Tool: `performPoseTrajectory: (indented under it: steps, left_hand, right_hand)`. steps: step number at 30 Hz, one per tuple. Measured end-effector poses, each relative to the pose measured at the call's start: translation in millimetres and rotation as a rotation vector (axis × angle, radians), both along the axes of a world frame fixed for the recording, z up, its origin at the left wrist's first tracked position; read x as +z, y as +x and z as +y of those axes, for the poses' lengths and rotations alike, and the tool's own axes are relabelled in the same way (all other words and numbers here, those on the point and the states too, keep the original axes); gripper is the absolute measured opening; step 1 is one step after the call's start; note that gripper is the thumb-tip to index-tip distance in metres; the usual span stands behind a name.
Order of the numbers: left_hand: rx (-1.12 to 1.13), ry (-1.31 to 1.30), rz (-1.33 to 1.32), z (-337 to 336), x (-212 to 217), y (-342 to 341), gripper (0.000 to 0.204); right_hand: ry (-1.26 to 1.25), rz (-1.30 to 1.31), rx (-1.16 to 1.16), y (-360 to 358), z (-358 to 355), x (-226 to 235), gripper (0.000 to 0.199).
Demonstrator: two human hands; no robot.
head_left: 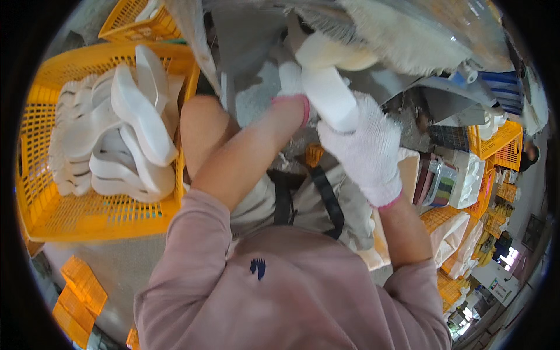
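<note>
My right hand [367,149], in a white knitted glove, is closed around the near end of a white shoe sole [329,99]. The sole's far end meets a rounded cream-coloured part [335,53] that looks like a buffing wheel. Against the sole's left edge is my left hand [290,80], also gloved, with a pink cuff. Its fingers are hidden or in shadow, so I cannot tell whether it grips. Around the work spot stands a grey metal housing [251,29], with frayed pale cloth [402,44] hanging over its top.
A yellow plastic crate [111,230] at my left holds several white wedge soles [140,114]. Another yellow crate [140,26] stands behind it. At right are stacked yellow crates [504,143] and a white-lined basket [449,239]. My knee [204,125] sits beside the left crate.
</note>
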State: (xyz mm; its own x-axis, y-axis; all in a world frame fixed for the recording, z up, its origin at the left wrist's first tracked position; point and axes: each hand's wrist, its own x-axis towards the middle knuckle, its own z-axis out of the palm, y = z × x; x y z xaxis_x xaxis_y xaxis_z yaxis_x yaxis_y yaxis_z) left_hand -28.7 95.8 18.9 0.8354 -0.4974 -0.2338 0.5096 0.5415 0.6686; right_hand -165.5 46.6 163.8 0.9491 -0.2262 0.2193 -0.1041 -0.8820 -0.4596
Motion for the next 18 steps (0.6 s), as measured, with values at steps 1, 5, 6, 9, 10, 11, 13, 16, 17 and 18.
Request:
performPoseTrajectory:
  steps: [1, 5, 6, 9, 10, 11, 13, 16, 17, 18]
  left_hand:
    - [0.000, 0.077, -0.068, -2, -2, 5, 0.058]
    - [0.013, 0.281, -0.289, 0, -12, 11, 0.059]
    - [0.019, 0.359, -0.358, 1, -13, 12, 0.060]
    - [-0.009, 0.553, -0.546, 4, -13, 20, 0.061]
    - [-0.012, 0.555, -0.556, 5, -12, 24, 0.061]
    - [-0.017, 0.552, -0.549, 5, -10, 27, 0.061]
    - [-0.003, 0.503, -0.504, 6, -4, 29, 0.062]
    - [-0.085, 0.281, -0.218, 2, 5, 20, 0.063]
    - [-0.071, 0.138, -0.074, 1, 6, 14, 0.063]
    - [-0.008, 0.001, 0.070, -3, 8, 6, 0.064]
  right_hand:
    - [0.051, 0.081, -0.016, 6, -1, 2, 0.046]
    - [-0.106, 0.129, -0.036, 29, -1, 0, 0.050]
    - [-0.112, 0.188, -0.038, 33, 0, -3, 0.051]
    - [0.032, -0.036, -0.048, 43, -5, -8, 0.036]
    - [0.007, -0.060, -0.040, 42, -8, -12, 0.038]
    - [-0.003, -0.064, -0.029, 42, -10, -12, 0.040]
    - [0.023, -0.008, -0.049, 33, -11, -12, 0.046]
    - [0.134, 0.003, -0.063, 18, -7, -11, 0.048]
    - [0.085, -0.071, -0.090, 17, -7, -11, 0.047]
    - [0.057, -0.090, -0.092, 23, -7, -15, 0.047]
